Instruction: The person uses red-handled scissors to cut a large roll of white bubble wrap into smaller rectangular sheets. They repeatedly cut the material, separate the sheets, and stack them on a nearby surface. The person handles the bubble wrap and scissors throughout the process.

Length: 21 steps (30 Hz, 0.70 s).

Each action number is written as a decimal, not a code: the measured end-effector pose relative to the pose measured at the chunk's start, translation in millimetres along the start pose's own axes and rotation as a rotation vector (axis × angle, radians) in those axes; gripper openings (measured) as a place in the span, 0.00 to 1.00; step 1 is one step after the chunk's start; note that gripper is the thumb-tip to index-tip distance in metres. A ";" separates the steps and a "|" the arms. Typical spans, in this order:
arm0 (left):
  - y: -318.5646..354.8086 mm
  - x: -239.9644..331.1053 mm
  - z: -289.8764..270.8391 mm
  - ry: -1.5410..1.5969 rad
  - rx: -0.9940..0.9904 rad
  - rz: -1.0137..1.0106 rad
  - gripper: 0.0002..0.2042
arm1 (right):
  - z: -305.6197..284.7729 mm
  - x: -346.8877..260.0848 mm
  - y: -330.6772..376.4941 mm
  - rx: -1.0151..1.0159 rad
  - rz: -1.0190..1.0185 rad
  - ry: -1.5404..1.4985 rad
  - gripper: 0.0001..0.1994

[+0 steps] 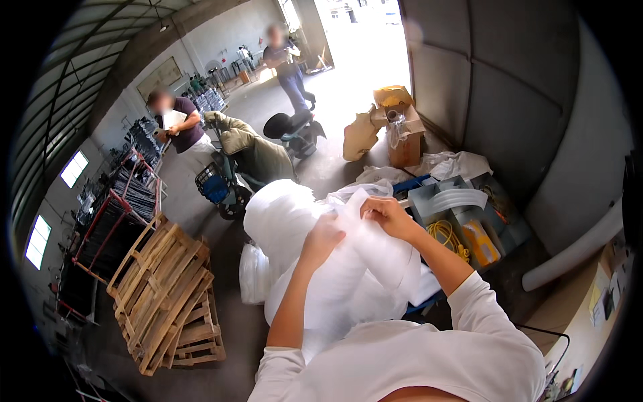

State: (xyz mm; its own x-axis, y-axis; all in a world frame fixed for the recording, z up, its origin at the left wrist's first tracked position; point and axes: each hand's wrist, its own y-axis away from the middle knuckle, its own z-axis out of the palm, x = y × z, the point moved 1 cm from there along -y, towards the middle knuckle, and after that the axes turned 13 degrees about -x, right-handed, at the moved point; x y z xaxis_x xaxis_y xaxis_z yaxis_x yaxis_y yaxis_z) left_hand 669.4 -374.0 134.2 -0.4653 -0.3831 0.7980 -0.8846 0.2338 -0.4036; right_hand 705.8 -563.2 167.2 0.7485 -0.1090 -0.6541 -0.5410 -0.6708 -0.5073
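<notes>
A large, soft bundle of thin white foam-like sheeting fills the space in front of my body, its layers puffed and overlapping. My right hand has its fingers bent in a pinch on the upper edge of a loose, translucent white sheet. Against the left side of that sheet is my left hand; its fingers are blurred and partly covered by the white material, so their grip is unclear. Both hands are close together, near the top of the bundle.
Stacked wooden pallets stand at left. Beyond the bundle is a scooter with a padded cover. Grey bins with yellow cord sit at right, cardboard boxes behind them. Two people stand farther off.
</notes>
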 end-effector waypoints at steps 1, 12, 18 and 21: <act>13.0 -8.1 -5.3 0.003 -0.047 -0.136 0.08 | -3.8 -2.6 -2.1 -0.072 0.142 -0.042 0.05; 10.9 -13.4 2.8 -0.275 -0.120 -0.155 0.07 | 19.5 -7.0 -29.3 -0.411 -0.338 0.810 0.05; 22.4 8.2 -10.4 -0.117 -0.116 -0.177 0.07 | 25.0 -22.6 -31.6 -0.367 -0.316 0.493 0.06; 26.1 15.7 -10.5 -0.249 -0.102 -0.170 0.08 | 36.1 -13.9 -26.4 -0.357 -0.298 0.613 0.05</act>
State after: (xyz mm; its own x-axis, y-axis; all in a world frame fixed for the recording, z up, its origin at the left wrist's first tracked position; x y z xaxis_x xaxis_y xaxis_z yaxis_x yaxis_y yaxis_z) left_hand 639.2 -364.5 140.9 -0.3154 -0.6286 0.7110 -0.9485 0.2312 -0.2163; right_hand 695.8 -517.5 169.4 0.9783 -0.2036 -0.0378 -0.2044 -0.9204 -0.3333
